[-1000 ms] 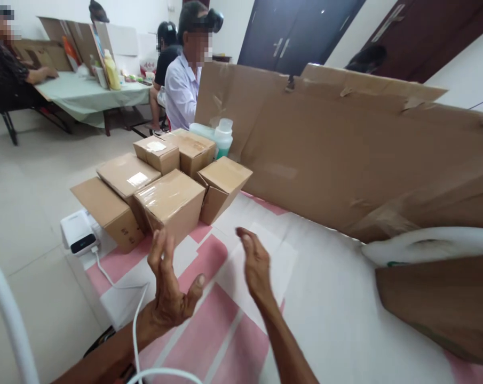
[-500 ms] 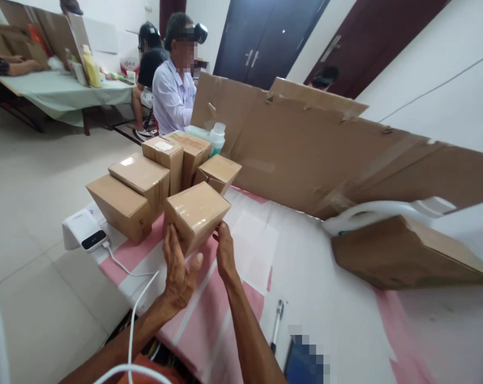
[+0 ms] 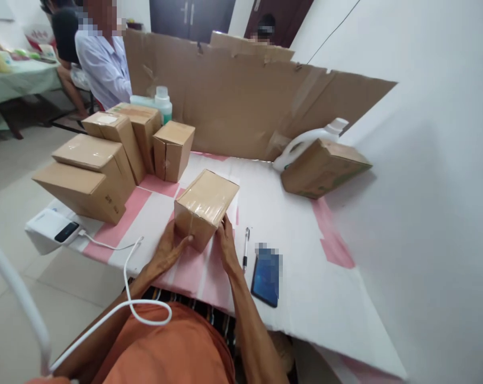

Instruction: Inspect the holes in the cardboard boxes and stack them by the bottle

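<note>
A taped cardboard box (image 3: pixel 207 197) is in front of me over the pink and white table cover. My left hand (image 3: pixel 171 248) grips its near left side, with the thumb laid across the front face. On the right side, my right hand (image 3: pixel 226 237) presses against the box, its fingertips partly hidden behind the edge. Whether the box's underside touches the table I cannot tell. Just right of my right hand lie a pen (image 3: pixel 246 249) and a dark phone (image 3: pixel 266 276).
Several cardboard boxes (image 3: pixel 93 152) stand at the left, with a bottle of green liquid (image 3: pixel 163 105) behind. A power bank (image 3: pixel 53 229) trails a white cable (image 3: pixel 127 277). A cardboard panel (image 3: pixel 225 96) borders the far side. A white jug (image 3: pixel 305 141) and another box (image 3: pixel 325 168) sit right. A person (image 3: pixel 105 58) sits beyond.
Both hands reached the taped box, took hold of it and brought it away from the other boxes, toward me and right. The view has swung right and down, showing the pen and phone.
</note>
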`<action>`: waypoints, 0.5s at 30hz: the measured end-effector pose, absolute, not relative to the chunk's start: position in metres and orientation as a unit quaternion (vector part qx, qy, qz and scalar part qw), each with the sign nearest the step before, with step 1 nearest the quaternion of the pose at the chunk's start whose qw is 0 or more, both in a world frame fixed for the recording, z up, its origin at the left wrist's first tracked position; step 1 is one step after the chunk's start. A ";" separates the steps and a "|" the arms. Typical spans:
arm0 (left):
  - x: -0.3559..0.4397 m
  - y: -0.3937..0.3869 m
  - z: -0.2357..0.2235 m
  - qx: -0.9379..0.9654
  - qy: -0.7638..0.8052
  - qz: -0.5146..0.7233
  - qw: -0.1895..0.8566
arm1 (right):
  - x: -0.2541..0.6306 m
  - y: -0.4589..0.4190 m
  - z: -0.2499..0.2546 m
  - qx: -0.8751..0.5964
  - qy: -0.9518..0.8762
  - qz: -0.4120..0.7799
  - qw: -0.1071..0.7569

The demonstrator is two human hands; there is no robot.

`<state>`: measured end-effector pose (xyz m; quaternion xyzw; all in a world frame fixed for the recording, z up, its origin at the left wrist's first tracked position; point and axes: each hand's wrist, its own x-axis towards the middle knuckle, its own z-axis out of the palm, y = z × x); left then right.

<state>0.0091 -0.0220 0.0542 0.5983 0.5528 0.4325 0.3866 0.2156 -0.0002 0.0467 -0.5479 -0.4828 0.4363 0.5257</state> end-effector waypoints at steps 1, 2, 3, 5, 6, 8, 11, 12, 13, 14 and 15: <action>0.009 -0.025 0.058 0.604 0.554 0.434 0.374 | 0.213 -0.001 0.048 -0.560 -0.486 0.425 0.519; 0.008 -0.029 0.062 0.611 0.559 0.437 0.350 | 0.213 -0.002 0.051 -0.570 -0.488 0.419 0.511; 0.007 -0.033 0.066 0.620 0.564 0.437 0.326 | 0.213 -0.002 0.053 -0.574 -0.491 0.418 0.504; 0.006 -0.039 0.074 0.637 0.565 0.433 0.296 | 0.216 -0.004 0.058 -0.569 -0.505 0.426 0.490; 0.005 -0.041 0.077 0.642 0.561 0.433 0.292 | 0.217 -0.006 0.059 -0.565 -0.509 0.429 0.488; 0.003 -0.041 0.082 0.647 0.547 0.441 0.296 | 0.218 -0.010 0.061 -0.561 -0.501 0.435 0.495; 0.004 -0.036 0.089 0.648 0.531 0.456 0.301 | 0.220 -0.016 0.061 -0.575 -0.479 0.445 0.492; 0.005 -0.033 0.091 0.649 0.528 0.460 0.297 | 0.220 -0.017 0.061 -0.584 -0.481 0.439 0.485; 0.006 -0.030 0.093 0.649 0.527 0.465 0.291 | 0.222 -0.017 0.061 -0.594 -0.487 0.427 0.476; 0.007 -0.028 0.095 0.650 0.527 0.468 0.283 | 0.223 -0.017 0.061 -0.603 -0.497 0.414 0.467; 0.009 -0.025 0.097 0.650 0.528 0.472 0.274 | 0.225 -0.016 0.060 -0.612 -0.504 0.405 0.456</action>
